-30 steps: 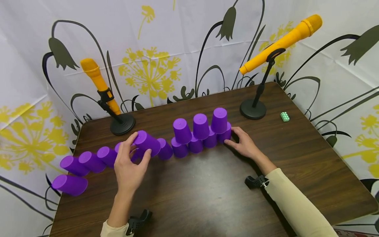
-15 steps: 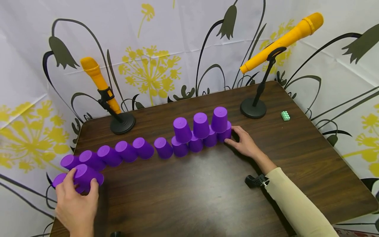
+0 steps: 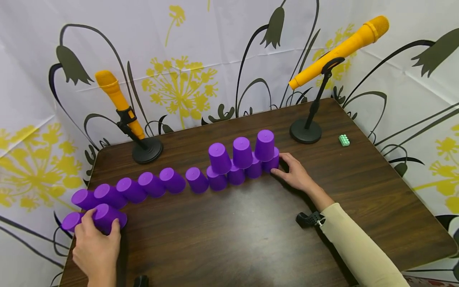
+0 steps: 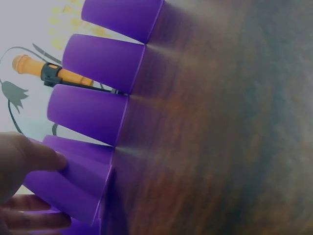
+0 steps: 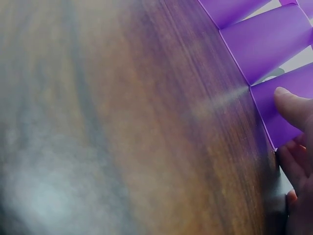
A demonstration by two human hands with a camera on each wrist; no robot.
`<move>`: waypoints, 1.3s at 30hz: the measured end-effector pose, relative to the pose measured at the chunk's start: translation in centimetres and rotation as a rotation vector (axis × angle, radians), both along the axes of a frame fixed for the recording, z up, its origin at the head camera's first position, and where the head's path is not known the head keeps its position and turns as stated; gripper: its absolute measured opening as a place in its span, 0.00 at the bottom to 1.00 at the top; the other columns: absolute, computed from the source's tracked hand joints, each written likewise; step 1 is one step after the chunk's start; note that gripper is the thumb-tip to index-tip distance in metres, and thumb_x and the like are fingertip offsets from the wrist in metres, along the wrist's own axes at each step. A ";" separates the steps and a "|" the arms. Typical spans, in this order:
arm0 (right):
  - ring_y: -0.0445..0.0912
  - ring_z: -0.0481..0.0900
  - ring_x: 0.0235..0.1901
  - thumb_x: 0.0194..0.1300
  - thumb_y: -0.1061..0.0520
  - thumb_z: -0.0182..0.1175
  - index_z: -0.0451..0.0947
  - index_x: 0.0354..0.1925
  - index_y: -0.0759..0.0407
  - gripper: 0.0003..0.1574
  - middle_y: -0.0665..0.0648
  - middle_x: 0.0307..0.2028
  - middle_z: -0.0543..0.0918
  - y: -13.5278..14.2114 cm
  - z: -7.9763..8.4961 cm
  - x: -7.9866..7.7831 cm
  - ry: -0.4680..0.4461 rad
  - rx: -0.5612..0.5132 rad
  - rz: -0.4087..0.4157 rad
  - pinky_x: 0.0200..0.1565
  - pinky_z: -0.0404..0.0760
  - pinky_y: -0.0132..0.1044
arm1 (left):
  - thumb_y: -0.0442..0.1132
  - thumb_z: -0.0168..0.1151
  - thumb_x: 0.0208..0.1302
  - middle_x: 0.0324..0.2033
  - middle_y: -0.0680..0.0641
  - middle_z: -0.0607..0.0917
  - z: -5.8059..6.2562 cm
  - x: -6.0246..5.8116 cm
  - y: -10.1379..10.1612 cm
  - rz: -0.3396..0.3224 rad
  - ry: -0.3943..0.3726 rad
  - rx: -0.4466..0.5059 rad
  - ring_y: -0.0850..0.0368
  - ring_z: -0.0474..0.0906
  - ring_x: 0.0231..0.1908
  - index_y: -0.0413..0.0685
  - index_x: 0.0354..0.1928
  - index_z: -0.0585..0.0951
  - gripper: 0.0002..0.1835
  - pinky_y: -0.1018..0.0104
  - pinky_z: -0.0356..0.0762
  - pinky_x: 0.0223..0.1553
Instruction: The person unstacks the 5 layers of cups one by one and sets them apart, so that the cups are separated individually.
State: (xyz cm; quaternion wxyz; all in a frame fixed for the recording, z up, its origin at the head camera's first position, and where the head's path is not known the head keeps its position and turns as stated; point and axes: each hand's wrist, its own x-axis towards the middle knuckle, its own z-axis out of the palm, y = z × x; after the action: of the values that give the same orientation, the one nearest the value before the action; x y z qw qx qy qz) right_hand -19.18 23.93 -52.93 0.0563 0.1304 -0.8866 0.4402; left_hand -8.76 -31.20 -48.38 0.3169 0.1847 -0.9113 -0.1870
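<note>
My left hand (image 3: 97, 247) grips an upside-down purple cup (image 3: 105, 215) between thumb and fingers at the table's left side. Another purple cup (image 3: 71, 221) stands just left of it, partly covered by the fingers. Behind them runs a slanting row of upside-down purple cups (image 3: 150, 184). Farther right, three cups (image 3: 242, 152) sit as a second tier on the row's right end. My right hand (image 3: 295, 173) holds the rightmost bottom cup (image 3: 274, 162); in the right wrist view the thumb (image 5: 291, 105) lies on that cup's side.
Two yellow microphones on black stands flank the back: one microphone (image 3: 112, 89) at left, the other (image 3: 337, 54) at right. A small mint toy brick (image 3: 344, 140) lies near the brown table's (image 3: 229, 243) right edge. A patterned cloth (image 3: 215, 36) hangs behind.
My left hand has carried its cup from above the middle of the row leftward and toward me, then slightly down beside the front-left cup. The right hand stays on its cup.
</note>
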 end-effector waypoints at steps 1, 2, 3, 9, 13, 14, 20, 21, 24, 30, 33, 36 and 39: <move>0.56 0.70 0.62 0.63 0.51 0.68 0.71 0.63 0.63 0.34 0.62 0.60 0.74 0.0 0.0 0.0 -0.002 0.002 0.001 0.64 0.64 0.54 | 0.42 0.74 0.51 0.46 0.30 0.78 -0.1 0.0 0.0 0.005 -0.008 0.006 0.17 0.71 0.33 0.54 0.63 0.73 0.35 0.31 0.59 0.25; 0.56 0.70 0.62 0.64 0.51 0.68 0.71 0.63 0.63 0.34 0.62 0.60 0.74 0.0 -0.1 0.0 -0.003 0.003 0.001 0.64 0.64 0.54 | 0.42 0.74 0.51 0.46 0.29 0.78 -0.1 0.0 0.0 0.010 -0.015 0.012 0.17 0.71 0.34 0.54 0.63 0.73 0.35 0.31 0.59 0.26; 0.56 0.70 0.62 0.63 0.51 0.68 0.71 0.63 0.64 0.34 0.62 0.60 0.74 0.0 0.0 0.0 -0.004 0.001 0.000 0.64 0.64 0.54 | 0.41 0.74 0.51 0.46 0.29 0.78 -0.2 0.1 -0.1 0.013 -0.019 0.017 0.17 0.71 0.34 0.53 0.63 0.73 0.35 0.30 0.59 0.26; 0.56 0.69 0.63 0.63 0.52 0.68 0.71 0.63 0.64 0.34 0.62 0.60 0.74 -0.1 0.2 0.1 -0.004 0.001 -0.005 0.64 0.64 0.53 | 0.38 0.74 0.52 0.49 0.29 0.77 -0.3 -0.1 -0.1 0.007 -0.007 0.027 0.18 0.71 0.39 0.51 0.63 0.73 0.35 0.28 0.61 0.31; 0.56 0.69 0.63 0.63 0.52 0.68 0.71 0.63 0.64 0.34 0.63 0.60 0.74 -0.1 0.2 0.1 -0.005 0.003 -0.001 0.64 0.64 0.53 | 0.35 0.74 0.51 0.50 0.30 0.76 -0.2 -0.1 0.0 0.002 0.012 0.035 0.19 0.71 0.41 0.49 0.63 0.73 0.35 0.27 0.61 0.32; 0.56 0.69 0.63 0.63 0.52 0.68 0.71 0.63 0.64 0.34 0.62 0.60 0.74 -0.1 0.2 0.1 -0.007 0.002 -0.001 0.64 0.64 0.53 | 0.34 0.74 0.50 0.50 0.30 0.76 -0.2 -0.1 0.0 0.003 0.015 0.035 0.19 0.71 0.41 0.49 0.63 0.73 0.35 0.27 0.60 0.32; 0.56 0.69 0.63 0.63 0.52 0.68 0.71 0.63 0.63 0.34 0.62 0.60 0.74 0.0 0.1 0.0 -0.007 0.001 0.001 0.64 0.64 0.53 | 0.35 0.73 0.51 0.49 0.32 0.75 0.3 0.3 0.3 0.006 0.063 0.007 0.22 0.71 0.40 0.49 0.62 0.74 0.33 0.29 0.60 0.29; 0.56 0.69 0.63 0.63 0.52 0.68 0.71 0.63 0.63 0.34 0.62 0.60 0.74 0.0 0.1 0.0 -0.006 0.001 0.001 0.64 0.64 0.54 | 0.36 0.72 0.51 0.49 0.33 0.75 0.6 0.4 0.4 0.002 0.082 -0.004 0.23 0.72 0.39 0.49 0.61 0.74 0.33 0.30 0.59 0.28; 0.56 0.69 0.63 0.63 0.52 0.68 0.71 0.63 0.63 0.34 0.62 0.60 0.74 0.0 0.2 0.0 -0.006 -0.001 -0.001 0.64 0.64 0.53 | 0.38 0.71 0.53 0.48 0.33 0.75 1.6 0.4 1.3 -0.019 0.159 -0.041 0.26 0.72 0.38 0.48 0.61 0.76 0.30 0.31 0.60 0.27; 0.56 0.69 0.63 0.63 0.52 0.68 0.71 0.63 0.63 0.34 0.62 0.60 0.74 -0.1 0.2 0.1 -0.005 0.001 -0.002 0.64 0.64 0.53 | 0.44 0.65 0.59 0.45 0.35 0.77 4.1 -0.3 4.7 -0.090 0.287 -0.104 0.32 0.76 0.40 0.45 0.56 0.80 0.23 0.35 0.69 0.31; 0.56 0.70 0.62 0.63 0.52 0.68 0.71 0.63 0.63 0.34 0.63 0.60 0.74 -0.1 0.1 0.1 -0.002 0.003 0.003 0.64 0.64 0.54 | 0.43 0.65 0.58 0.44 0.36 0.78 5.1 -0.9 6.5 -0.127 0.349 -0.103 0.35 0.77 0.41 0.44 0.52 0.82 0.20 0.37 0.72 0.34; 0.56 0.70 0.62 0.63 0.52 0.68 0.71 0.63 0.63 0.34 0.62 0.59 0.74 0.0 0.1 0.0 0.001 -0.002 0.004 0.64 0.64 0.54 | 0.41 0.66 0.57 0.44 0.38 0.80 5.7 -1.7 8.8 -0.205 0.390 -0.095 0.40 0.79 0.38 0.44 0.50 0.83 0.18 0.43 0.75 0.33; 0.56 0.70 0.62 0.63 0.52 0.68 0.71 0.63 0.63 0.34 0.62 0.59 0.74 0.1 0.0 0.0 0.002 -0.005 0.003 0.64 0.64 0.54 | 0.39 0.67 0.56 0.44 0.39 0.81 5.8 -2.4 11.6 -0.369 0.371 -0.082 0.45 0.80 0.34 0.44 0.51 0.83 0.19 0.53 0.76 0.33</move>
State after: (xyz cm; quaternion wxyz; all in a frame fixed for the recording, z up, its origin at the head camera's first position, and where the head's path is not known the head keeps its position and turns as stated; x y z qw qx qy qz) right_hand -19.19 23.98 -52.91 0.0569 0.1321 -0.8853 0.4422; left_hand -11.13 -19.58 -42.56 0.4465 -0.0350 -0.8627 -0.2351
